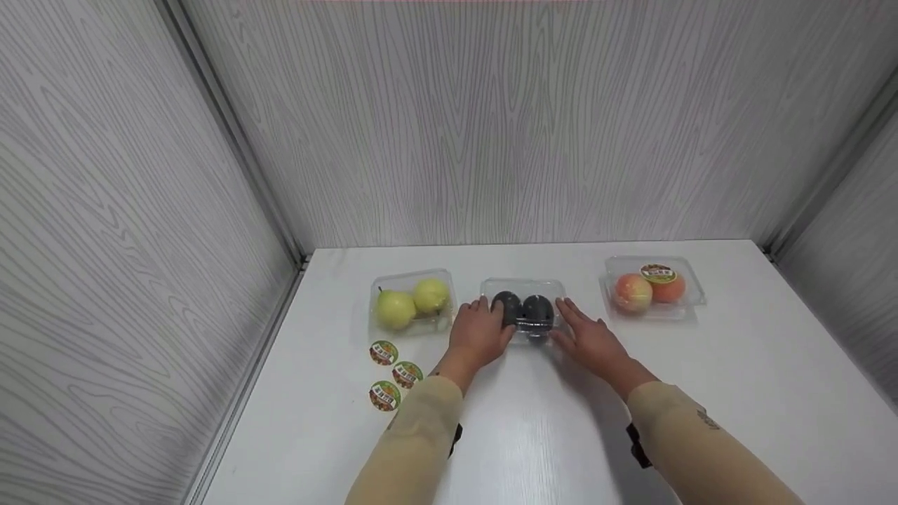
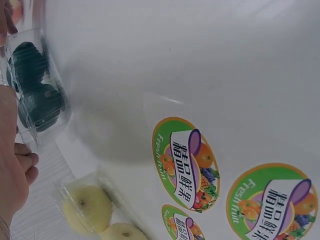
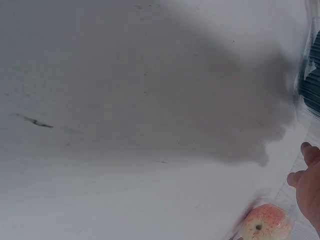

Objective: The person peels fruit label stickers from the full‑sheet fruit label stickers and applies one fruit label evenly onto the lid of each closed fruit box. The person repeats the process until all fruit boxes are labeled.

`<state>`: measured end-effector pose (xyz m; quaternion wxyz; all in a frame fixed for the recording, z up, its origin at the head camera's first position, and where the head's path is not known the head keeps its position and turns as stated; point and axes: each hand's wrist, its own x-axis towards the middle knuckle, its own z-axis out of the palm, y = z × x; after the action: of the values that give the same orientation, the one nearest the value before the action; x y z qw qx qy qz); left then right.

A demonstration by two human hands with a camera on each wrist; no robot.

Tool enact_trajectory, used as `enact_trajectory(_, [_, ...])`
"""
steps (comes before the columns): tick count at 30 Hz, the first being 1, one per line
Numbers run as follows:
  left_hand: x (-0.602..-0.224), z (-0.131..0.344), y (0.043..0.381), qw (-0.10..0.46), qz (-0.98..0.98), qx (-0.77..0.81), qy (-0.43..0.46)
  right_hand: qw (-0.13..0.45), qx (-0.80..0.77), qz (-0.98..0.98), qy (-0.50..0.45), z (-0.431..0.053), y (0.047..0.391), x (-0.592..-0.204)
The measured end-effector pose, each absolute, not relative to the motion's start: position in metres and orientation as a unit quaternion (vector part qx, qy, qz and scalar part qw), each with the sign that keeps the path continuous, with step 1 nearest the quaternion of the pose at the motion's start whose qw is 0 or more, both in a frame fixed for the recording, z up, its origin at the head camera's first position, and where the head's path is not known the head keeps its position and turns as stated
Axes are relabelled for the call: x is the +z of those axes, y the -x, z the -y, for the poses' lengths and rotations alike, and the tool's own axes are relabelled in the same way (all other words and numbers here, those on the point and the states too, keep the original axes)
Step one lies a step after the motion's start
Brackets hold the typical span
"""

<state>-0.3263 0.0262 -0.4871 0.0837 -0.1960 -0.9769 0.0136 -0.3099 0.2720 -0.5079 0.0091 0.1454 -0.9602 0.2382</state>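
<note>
In the head view a clear plastic fruit box (image 1: 523,286) with two dark, oval fruits (image 1: 539,312) stands between both hands. My left hand (image 1: 479,333) grips its left end, thumb at the front and a finger over the lid. At the right end my right hand (image 1: 591,344) touches the box with fairly straight fingers and thumb. The left wrist view shows the dark fruits (image 2: 41,105) through the plastic, beside the left hand (image 2: 12,165). Only part of the right hand (image 3: 310,185) shows in the right wrist view, its outer fingers off the box.
A clear box (image 1: 377,279) with two yellow-green pears stands on the left. On the right, another clear box (image 1: 691,284) holds two reddish peaches and bears a round label (image 1: 658,273). Three round fruit stickers (image 1: 407,375) lie left of my left forearm. Grained panels (image 1: 463,126) enclose the white table (image 1: 533,435).
</note>
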Motion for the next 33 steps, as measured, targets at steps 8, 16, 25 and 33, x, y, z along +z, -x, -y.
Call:
enact_trajectory(8, [-0.489, -0.030, 0.313, 0.114, 0.974, -0.005, 0.194, 0.003, 0.243, 0.958, -0.151, -0.277, 0.301, -0.507])
enact_trajectory(16, [-0.495, -0.033, 0.302, 0.138, 0.972, -0.019, 0.191, 0.001, 0.249, 0.957, -0.151, -0.281, 0.291, -0.510])
enact_trajectory(25, [-0.499, -0.030, 0.292, 0.133, 0.972, -0.025, 0.191, 0.006, 0.259, 0.954, -0.148, -0.279, 0.279, -0.515])
enact_trajectory(33, [-0.504, -0.029, 0.281, 0.158, 0.967, -0.043, 0.195, 0.013, 0.252, 0.956, -0.152, -0.280, 0.272, -0.518])
